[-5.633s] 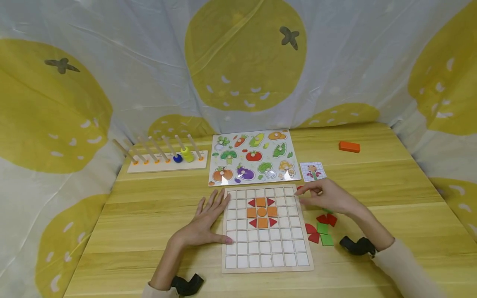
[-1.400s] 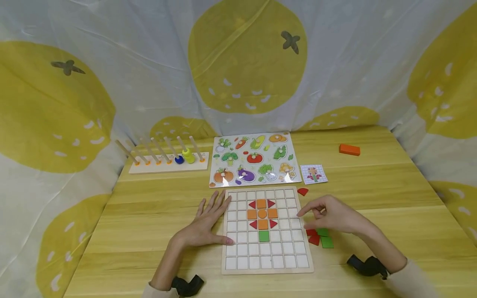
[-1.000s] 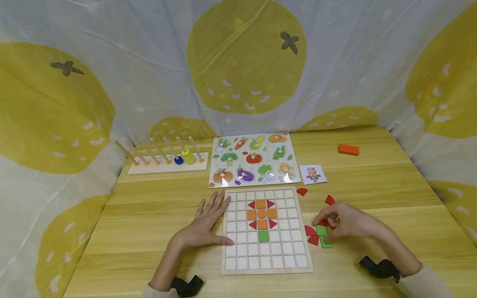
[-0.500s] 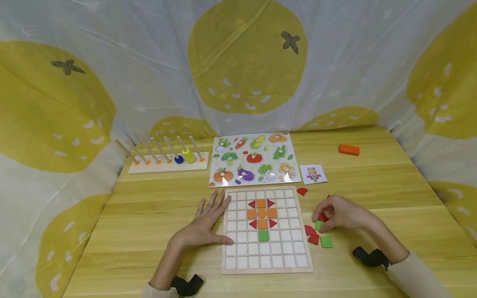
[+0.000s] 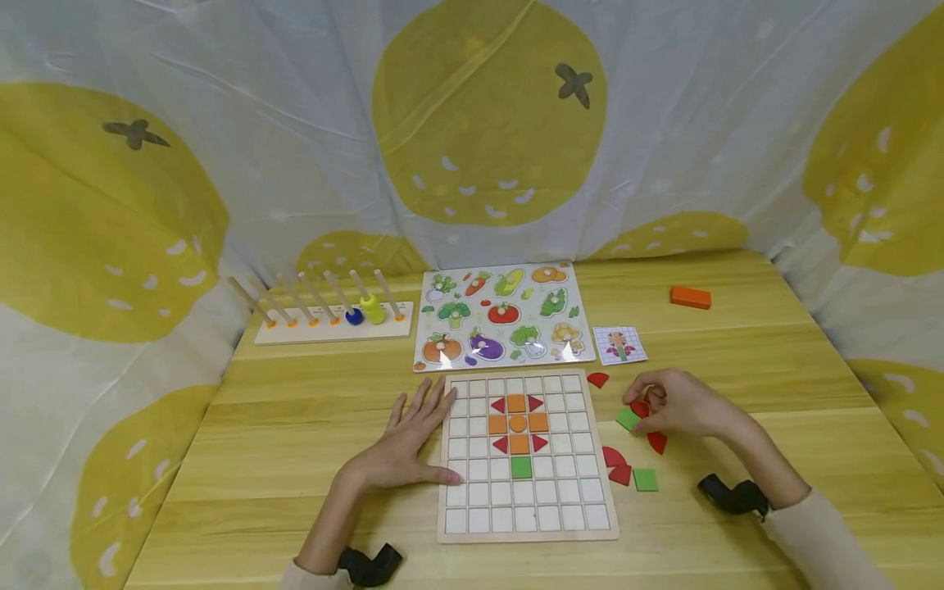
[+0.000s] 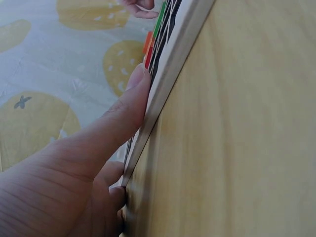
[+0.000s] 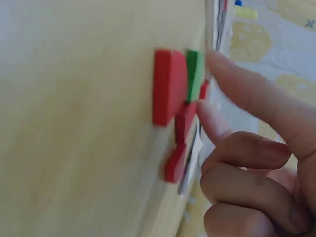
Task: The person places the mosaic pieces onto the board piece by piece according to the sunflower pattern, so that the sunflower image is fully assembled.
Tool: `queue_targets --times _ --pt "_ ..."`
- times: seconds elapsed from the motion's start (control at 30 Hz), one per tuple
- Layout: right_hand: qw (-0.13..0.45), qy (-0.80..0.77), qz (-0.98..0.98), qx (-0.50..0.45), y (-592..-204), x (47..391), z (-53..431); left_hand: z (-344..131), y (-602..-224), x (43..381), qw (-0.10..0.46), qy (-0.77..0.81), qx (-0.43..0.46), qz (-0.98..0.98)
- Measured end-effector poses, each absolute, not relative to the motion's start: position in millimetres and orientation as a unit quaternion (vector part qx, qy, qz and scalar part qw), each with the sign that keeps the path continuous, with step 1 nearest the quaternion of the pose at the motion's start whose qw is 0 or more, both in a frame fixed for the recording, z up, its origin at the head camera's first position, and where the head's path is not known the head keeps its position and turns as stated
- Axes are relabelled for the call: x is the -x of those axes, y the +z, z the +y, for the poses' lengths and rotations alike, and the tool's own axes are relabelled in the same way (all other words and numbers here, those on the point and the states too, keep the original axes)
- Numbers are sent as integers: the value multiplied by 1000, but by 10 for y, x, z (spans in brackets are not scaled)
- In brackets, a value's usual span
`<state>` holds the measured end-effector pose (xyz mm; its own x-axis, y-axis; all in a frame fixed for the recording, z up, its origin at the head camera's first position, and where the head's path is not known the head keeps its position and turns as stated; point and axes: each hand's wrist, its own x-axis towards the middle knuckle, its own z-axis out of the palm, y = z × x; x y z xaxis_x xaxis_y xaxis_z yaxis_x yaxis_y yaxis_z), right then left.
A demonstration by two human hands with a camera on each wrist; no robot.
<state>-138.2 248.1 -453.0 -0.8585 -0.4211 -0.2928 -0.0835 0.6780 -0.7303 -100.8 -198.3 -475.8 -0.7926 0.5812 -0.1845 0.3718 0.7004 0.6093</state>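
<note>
My left hand (image 5: 401, 442) rests spread at the left edge of the light wooden grid board (image 5: 527, 520), thumb on its rim. On the board sit orange squares, an orange circle (image 5: 519, 423), red triangles and one green square tile (image 5: 521, 468). Right of the board, my right hand (image 5: 682, 406) has its thumb and index finger at a loose green square tile (image 5: 628, 419), the other fingers curled in. A red quarter-circle piece (image 5: 640, 407) shows between those fingertips and another red piece (image 5: 658, 443) lies below the hand. In the right wrist view, the green tile (image 7: 195, 74) overlaps the fingertips' level.
More red pieces (image 5: 614, 456) and a green square (image 5: 646, 480) lie nearer me. A red piece (image 5: 598, 379) is beside the board's top corner. Behind stand a pattern card (image 5: 620, 345), vegetable puzzle (image 5: 472, 295), peg stand (image 5: 332, 329) and orange block (image 5: 690, 297).
A green square has appeared on the board below the orange ones. My right hand has gone to the loose pieces and shifted a green square away from me; red pieces moved too. Left hand stays.
</note>
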Motion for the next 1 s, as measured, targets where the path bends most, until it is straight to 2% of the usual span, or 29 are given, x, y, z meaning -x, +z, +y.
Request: queue_targets --times 0.23,0.87,1.0 --pt "220 -381 881 175 -4565 1420 2494 -1991 -4775 1016 187 280 -261 905" --pt "219 -377 887 151 -4610 1449 2430 -1993 -4771 1014 187 284 -263 903" --pt "241 -396 874 148 -4622 1461 2449 -1991 -4777 1016 187 283 -261 904"
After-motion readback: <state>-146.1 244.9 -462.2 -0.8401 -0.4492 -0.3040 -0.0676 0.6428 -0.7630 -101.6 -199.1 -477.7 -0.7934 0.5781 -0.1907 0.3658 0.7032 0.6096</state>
